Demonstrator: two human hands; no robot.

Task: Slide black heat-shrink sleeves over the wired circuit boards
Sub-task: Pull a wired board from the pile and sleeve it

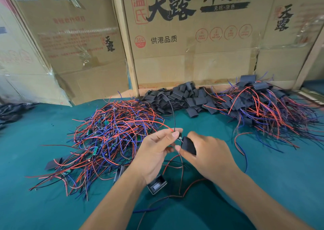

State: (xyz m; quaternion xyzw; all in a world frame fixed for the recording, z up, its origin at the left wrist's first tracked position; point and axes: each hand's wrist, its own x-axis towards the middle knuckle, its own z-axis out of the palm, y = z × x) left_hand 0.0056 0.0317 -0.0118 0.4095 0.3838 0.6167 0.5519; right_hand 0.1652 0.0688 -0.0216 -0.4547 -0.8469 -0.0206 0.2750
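My left hand (pixel 156 151) pinches a small wired circuit board (pixel 175 134) at its fingertips, with red and black wires rising from it. My right hand (pixel 208 152) grips a flat black heat-shrink sleeve (pixel 188 145) just right of the board, its open end facing the board. A tangled pile of bare wired boards (pixel 112 133) lies to the left. Loose black sleeves (pixel 184 98) are heaped at the back. Sleeved boards with wires (pixel 263 105) are piled at the right.
A green mat (pixel 280 177) covers the table. Cardboard boxes (pixel 175 46) stand as a wall behind the piles. A small black display module (pixel 157 185) lies below my left wrist, with loose wires around it. One stray sleeve (pixel 52 164) lies at the left.
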